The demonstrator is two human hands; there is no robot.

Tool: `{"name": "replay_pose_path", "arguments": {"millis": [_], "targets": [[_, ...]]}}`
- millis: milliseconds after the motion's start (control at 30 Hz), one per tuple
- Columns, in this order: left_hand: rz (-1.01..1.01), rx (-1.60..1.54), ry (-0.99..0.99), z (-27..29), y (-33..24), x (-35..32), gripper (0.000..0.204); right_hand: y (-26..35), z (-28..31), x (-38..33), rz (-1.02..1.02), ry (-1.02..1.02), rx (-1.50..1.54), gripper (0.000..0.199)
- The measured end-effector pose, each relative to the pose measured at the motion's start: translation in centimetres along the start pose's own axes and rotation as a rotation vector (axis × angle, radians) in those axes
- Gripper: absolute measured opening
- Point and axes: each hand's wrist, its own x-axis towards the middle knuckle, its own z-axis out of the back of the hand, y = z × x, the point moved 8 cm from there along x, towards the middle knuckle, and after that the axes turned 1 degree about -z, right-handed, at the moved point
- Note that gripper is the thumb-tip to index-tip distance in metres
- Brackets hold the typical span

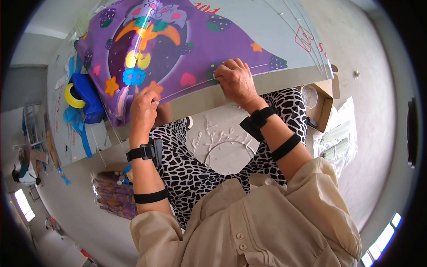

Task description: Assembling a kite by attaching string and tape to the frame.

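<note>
A purple printed sheet (173, 66) lies spread on the bench (289, 40) in front of the person, its near edge close to the bench's near edge. A thin white rod (187, 91) runs along that near edge of the sheet, between the two hands and on past the right one. The left hand (144, 104) is at the sheet's near left part, its fingers curled in narrowly (whether they grip the rod or only the sheet, I cannot tell). The right hand (235, 80) is over the sheet's near edge, toward its right-hand corner — thumb and fingers drawn together in a pinch on the rod.

Just left of the sheet stands a blue tape dispenser (93, 100) with a yellow roll of tape (73, 95) in it. Right of the sheet and nearer the person, an open cardboard box (328, 100) holds a clear tub (309, 95); what the tub contains is too small to make out. Farther out on that same side of the sheet, a clear plastic bag (349, 118) contains a bundle of thin pale sticks (336, 149). Left of the person and nearer than the sheet, another clear bag (100, 189) is packed with purple and orange material. White branching pieces (218, 133) lie nearer than the sheet — on the floor, between the person's legs.
</note>
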Motion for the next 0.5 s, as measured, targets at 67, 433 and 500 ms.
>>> {"name": "replay_pose_path", "arguments": {"millis": [67,433,500], "targets": [[0.001,-0.015,0.008,-0.2,0.0,0.0,0.013,0.4,0.1,0.0,0.021,-0.027,-0.028,0.003],[0.028,-0.063,0.052,-1.5,-2.0,1.1,0.017,-0.3,-0.3,-0.4,-0.032,0.022,0.015,0.002],[-0.019,-0.064,0.052,-1.6,-2.6,1.3,0.017,-0.4,-0.4,-0.4,-0.032,0.013,0.013,0.002]]}}
